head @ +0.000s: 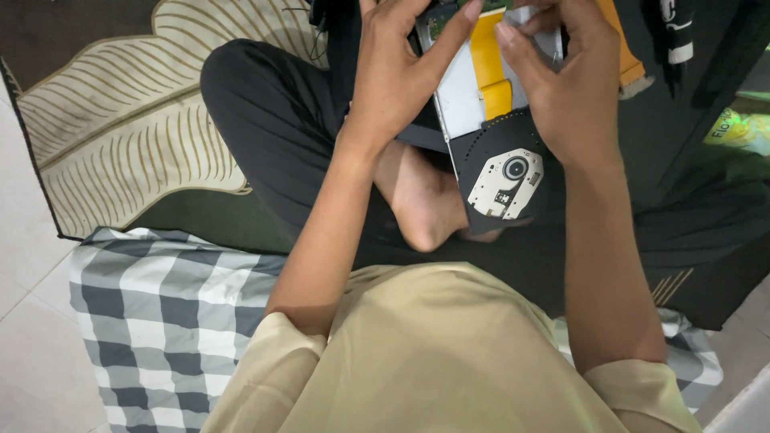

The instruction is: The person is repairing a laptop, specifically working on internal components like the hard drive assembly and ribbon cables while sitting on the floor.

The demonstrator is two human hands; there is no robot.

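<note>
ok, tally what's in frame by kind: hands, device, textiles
Hands: 2, left hand and right hand, both gripping the drive
Optical drive, opened, with yellow ribbon: 1
Textiles: 2, leaf-pattern rug and checked cloth
Total: 5

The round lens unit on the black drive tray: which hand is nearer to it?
Right. The right hand sits just above and beside the round lens unit; the left hand is farther, up at its left, fingers on the drive's top.
</note>
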